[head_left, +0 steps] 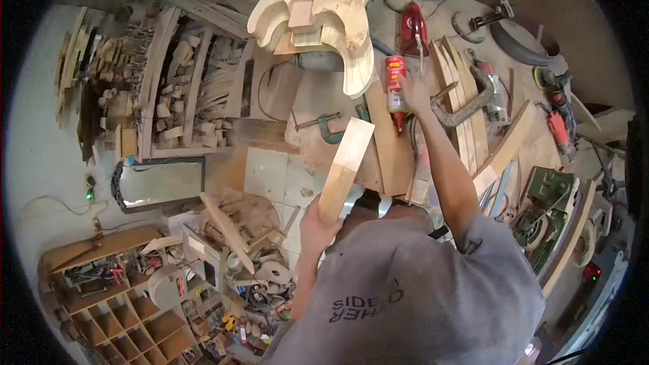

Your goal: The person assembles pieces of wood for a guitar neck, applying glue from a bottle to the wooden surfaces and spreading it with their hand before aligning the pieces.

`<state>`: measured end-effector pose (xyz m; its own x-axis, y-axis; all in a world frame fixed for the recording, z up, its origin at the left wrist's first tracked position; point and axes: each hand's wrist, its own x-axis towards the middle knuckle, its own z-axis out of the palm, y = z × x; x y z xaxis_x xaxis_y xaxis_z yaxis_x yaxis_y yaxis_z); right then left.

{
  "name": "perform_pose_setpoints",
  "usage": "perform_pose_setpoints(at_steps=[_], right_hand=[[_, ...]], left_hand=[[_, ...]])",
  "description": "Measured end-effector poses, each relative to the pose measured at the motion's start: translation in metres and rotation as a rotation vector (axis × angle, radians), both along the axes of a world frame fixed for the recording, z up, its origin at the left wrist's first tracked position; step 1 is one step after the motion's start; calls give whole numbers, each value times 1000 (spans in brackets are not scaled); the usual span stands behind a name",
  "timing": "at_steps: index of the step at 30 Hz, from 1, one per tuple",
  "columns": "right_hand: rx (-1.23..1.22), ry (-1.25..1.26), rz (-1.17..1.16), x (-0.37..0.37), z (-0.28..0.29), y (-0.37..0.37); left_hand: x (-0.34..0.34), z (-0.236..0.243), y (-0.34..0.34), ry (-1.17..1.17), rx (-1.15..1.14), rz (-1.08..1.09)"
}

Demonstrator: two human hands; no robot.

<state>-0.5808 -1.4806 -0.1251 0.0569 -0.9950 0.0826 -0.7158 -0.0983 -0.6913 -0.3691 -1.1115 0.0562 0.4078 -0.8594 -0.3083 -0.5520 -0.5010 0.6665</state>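
My left hand [319, 231] grips the lower end of a short flat wooden bar [348, 165], pale at its far end and browner nearer the hand. The bar is held up and tilted to the right. My right hand [415, 93] reaches out over the bench and closes on the right side of a red and white glue bottle [395, 71]. Its red nozzle points toward me. An unfinished wooden guitar body [324, 10] with routed cavities stands at the top, left of the bottle.
On the bench, a green clamp [330, 128] lies left of a flat board [390, 152]. A large C-clamp [466, 111] sits on long wooden strips at the right, near an angle grinder [560, 94]. Shelves of offcuts [179, 88] and a compartment cabinet [118, 304] stand left.
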Motion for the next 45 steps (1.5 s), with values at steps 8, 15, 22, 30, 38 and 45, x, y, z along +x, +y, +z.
perform_pose_setpoints(at_steps=[8, 15, 22, 30, 38, 45], right_hand=[[75, -357, -313, -113, 135, 149], [-148, 35, -88, -91, 204, 231], [-226, 415, 67, -75, 224, 237], [-233, 456, 127, -63, 224, 248], [-191, 441, 236, -51, 219, 254], [-155, 154, 308, -54, 217, 255]], left_hand=[[23, -27, -39, 29, -41, -235], [31, -24, -84, -12, -28, -526], [13, 9, -101, -28, -199, -703], [12, 7, -100, -7, -256, -739], [20, 9, -94, -2, -191, -695], [25, 5, -89, -11, -192, -671]])
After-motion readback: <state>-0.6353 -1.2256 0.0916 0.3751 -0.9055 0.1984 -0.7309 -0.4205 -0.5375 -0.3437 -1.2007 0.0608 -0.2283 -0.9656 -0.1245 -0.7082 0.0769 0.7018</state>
